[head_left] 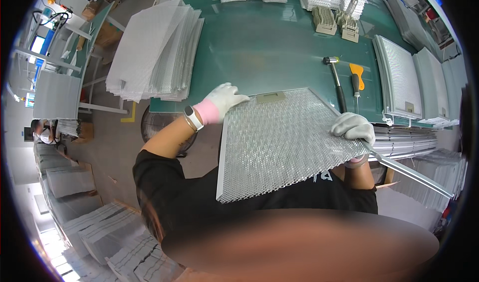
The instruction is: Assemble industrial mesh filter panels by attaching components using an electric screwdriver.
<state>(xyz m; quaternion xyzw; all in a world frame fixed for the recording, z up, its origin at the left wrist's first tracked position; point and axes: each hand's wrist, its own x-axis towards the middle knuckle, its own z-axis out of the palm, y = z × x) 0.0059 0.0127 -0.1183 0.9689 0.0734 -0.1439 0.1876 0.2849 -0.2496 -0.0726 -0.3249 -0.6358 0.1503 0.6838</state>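
Observation:
A silvery metal mesh filter panel [279,142] is tilted in front of my body, its far edge at the table's front edge. Slim metal framing runs along its left and far sides, with a small beige plate [271,97] on the far side. My left hand [222,102], in a white glove with a pink cuff, grips the panel's far left corner. On the right side, my gloved right hand [353,127] is closed around a metal frame strip [411,173], which juts away from the panel to the lower right. The right fingertips are partly hidden.
On the green table [249,47] lie a hammer [337,85] and an orange scraper [357,77] beside a screwdriver [356,85]. Mesh sheets [154,50] are stacked at left, framed panels [399,77] at right. Beige plastic clips [325,21] stand at the back. A floor fan [154,125] is below.

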